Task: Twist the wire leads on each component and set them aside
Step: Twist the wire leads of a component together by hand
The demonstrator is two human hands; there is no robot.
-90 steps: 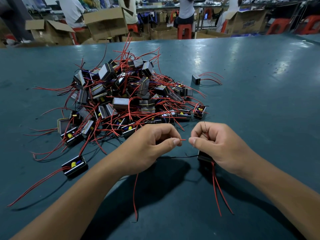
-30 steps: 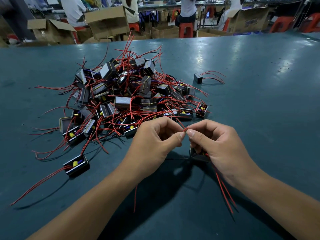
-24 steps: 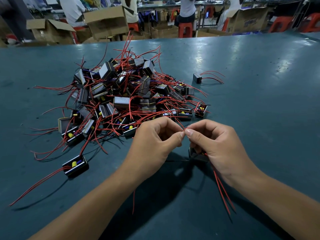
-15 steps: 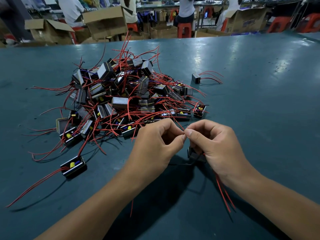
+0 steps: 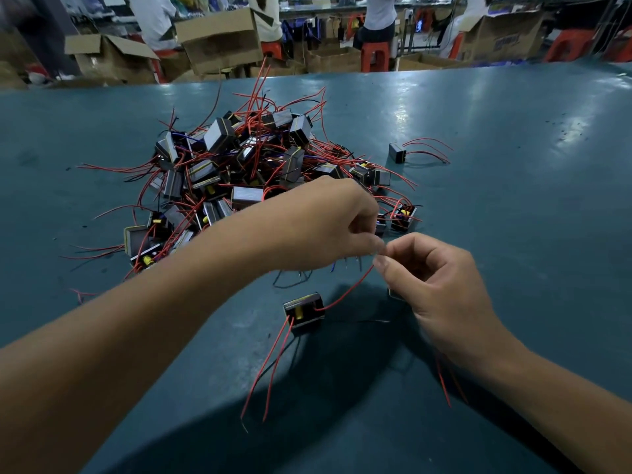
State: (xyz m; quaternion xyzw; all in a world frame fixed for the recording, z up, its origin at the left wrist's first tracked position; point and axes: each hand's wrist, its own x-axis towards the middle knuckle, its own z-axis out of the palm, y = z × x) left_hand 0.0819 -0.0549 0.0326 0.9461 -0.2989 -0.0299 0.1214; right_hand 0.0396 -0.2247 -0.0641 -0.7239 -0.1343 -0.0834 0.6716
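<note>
While fingers curl, both hands [image 5: 376, 254] pinch red lead [image 5: 345, 292], thumbs touching

Dim overhead light, motion-blurred fingertips

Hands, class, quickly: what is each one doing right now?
Left hand: fingers curled, pinching a wire end.
Right hand: fingers pinching the red lead of the component lying on the table.

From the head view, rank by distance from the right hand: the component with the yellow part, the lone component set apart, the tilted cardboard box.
1. Component with the yellow part, just left of the right hand.
2. Lone component, farther up the table.
3. Tilted cardboard box, beyond the table.
</note>
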